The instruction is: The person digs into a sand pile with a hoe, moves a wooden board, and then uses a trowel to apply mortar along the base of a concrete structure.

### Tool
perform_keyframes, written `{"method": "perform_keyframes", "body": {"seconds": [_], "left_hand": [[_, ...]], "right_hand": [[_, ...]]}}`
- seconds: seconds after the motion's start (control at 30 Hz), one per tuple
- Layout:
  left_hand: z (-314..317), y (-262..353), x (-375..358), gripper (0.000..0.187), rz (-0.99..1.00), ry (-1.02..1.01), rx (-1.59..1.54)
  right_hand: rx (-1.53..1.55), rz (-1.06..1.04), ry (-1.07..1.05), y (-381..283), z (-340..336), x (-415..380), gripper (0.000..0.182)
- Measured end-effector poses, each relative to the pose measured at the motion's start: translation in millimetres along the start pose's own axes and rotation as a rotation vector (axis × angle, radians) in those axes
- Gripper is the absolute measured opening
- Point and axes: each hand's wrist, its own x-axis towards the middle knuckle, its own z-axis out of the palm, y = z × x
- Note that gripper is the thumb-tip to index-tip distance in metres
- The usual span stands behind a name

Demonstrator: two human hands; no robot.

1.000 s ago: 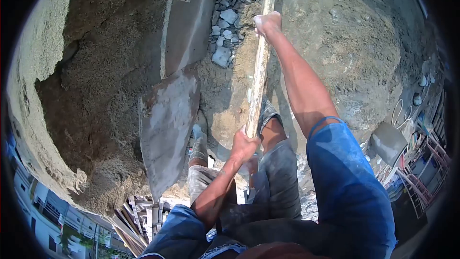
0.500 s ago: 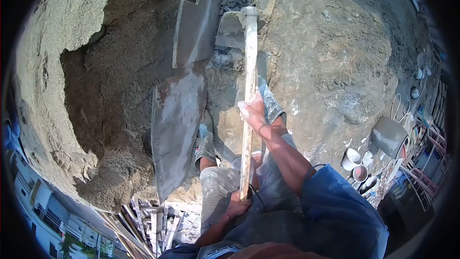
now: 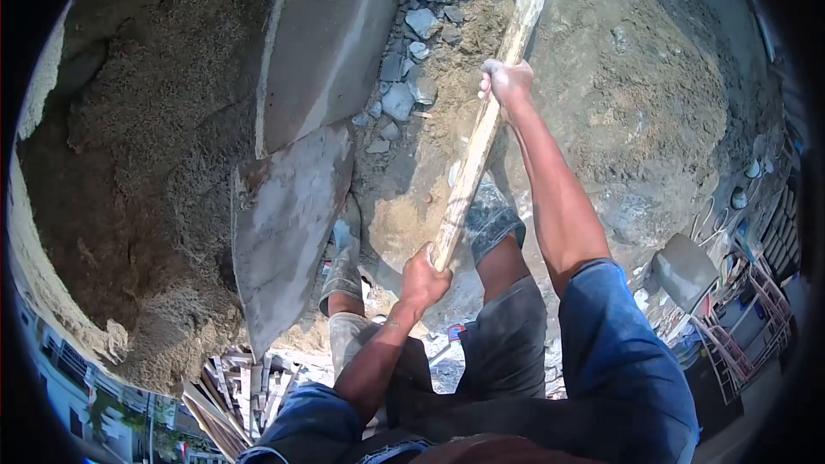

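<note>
Wooden and pale, the long handle (image 3: 481, 137) runs up the middle of the view, and both hands are closed around it, well apart from each other. The left hand (image 3: 423, 279) grips the near end, just above the knees; the right hand (image 3: 507, 83) is clamped much farther up, with that arm stretched out straight. The far end of the handle reaches toward the broken stones (image 3: 411, 51) at the top of the view; the tool's head is not clearly visible there, so its shape cannot be told.

Grey stones lie in a loose strip between a flat concrete slab (image 3: 318, 60) on the left and a mound of sandy earth (image 3: 636, 77) on the right. A second slab (image 3: 288, 223) lies nearer, just beside the left boot (image 3: 344, 266).

Working well here seems to call for keeping this wide grip: the forward hand steers and loads the tool, the rear hand acts as the pivot. Feet look best kept clear of the handle's line, since both boots stand close to it, and the stones look loose enough to roll underfoot.
</note>
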Motion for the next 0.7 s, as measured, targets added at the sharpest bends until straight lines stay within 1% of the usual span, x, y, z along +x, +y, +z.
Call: {"method": "perform_keyframes", "body": {"seconds": [0.03,0.07,0.1,0.13,0.2,0.23,0.27,0.3,0.33,0.37,0.4,0.43,0.47,0.5,0.57,0.6,0.67,0.7], "left_hand": [[18.2,-15.1,-28.4,0.037,-0.004,0.011,-0.036],[32.7,-41.0,-49.6,0.039,-0.033,0.034,-0.041],[27.2,-52.4,-65.1,0.038,0.026,-0.027,-0.077],[18.9,-49.6,-57.9,0.038,0.041,-0.029,-0.074],[2.3,-55.7,-55.3,0.037,0.157,0.017,-0.146],[-10.8,-51.5,-35.2,0.037,0.128,-0.051,-0.155],[-24.2,-37.4,5.8,0.037,0.105,-0.114,-0.169],[-42.3,-12.2,45.2,0.038,0.127,-0.138,-0.209],[-57.5,10.6,64.6,0.040,0.142,-0.166,-0.252],[-62.2,20.6,65.0,0.040,0.138,-0.168,-0.261],[-67.2,30.4,65.2,0.041,0.113,-0.171,-0.274],[-73.3,36.5,59.6,0.042,0.084,-0.174,-0.283],[-80.3,39.0,49.1,0.042,0.085,-0.169,-0.278],[-86.2,41.8,36.3,0.041,0.078,-0.147,-0.245],[-103.7,47.2,24.5,0.041,0.055,-0.139,-0.194],[-108.6,53.4,22.4,0.041,0.057,-0.135,-0.193],[-106.5,63.8,10.1,0.042,-0.020,-0.182,-0.286],[-101.3,66.1,10.1,0.042,-0.010,-0.173,-0.284]], "right_hand": [[-0.066,-0.067,0.014,22.1,-4.0,-22.5,0.012],[0.000,-0.053,-0.034,24.9,-5.5,-56.1,0.019],[0.087,-0.091,-0.024,28.8,-4.3,-81.6,0.022],[0.170,-0.128,-0.025,30.1,-0.9,-92.4,0.024],[0.139,-0.153,0.011,-10.1,9.1,-95.0,0.026],[0.099,-0.168,0.043,-23.9,14.6,-92.8,0.029],[0.066,-0.244,0.074,-34.7,22.5,-68.1,0.036],[0.030,-0.328,0.102,-48.6,33.9,-27.9,0.044],[-0.173,-0.352,0.193,-56.7,44.3,14.7,0.044],[-0.202,-0.404,0.184,-57.6,52.5,57.6,0.043],[-0.368,-0.278,0.239,-73.3,62.6,52.4,0.043],[-0.467,-0.315,0.368,-61.2,71.0,51.0,0.030],[-0.560,-0.353,0.500,-50.4,77.9,48.3,0.021],[-0.553,-0.360,0.499,-50.0,80.5,45.4,0.021],[-0.472,-0.194,0.420,-49.4,84.4,41.9,0.023],[-0.469,-0.196,0.417,-52.0,86.5,40.7,0.023],[-0.672,-0.183,0.396,-54.7,83.0,37.2,0.027],[-0.688,-0.142,0.367,-52.2,79.4,49.1,0.029]]}}
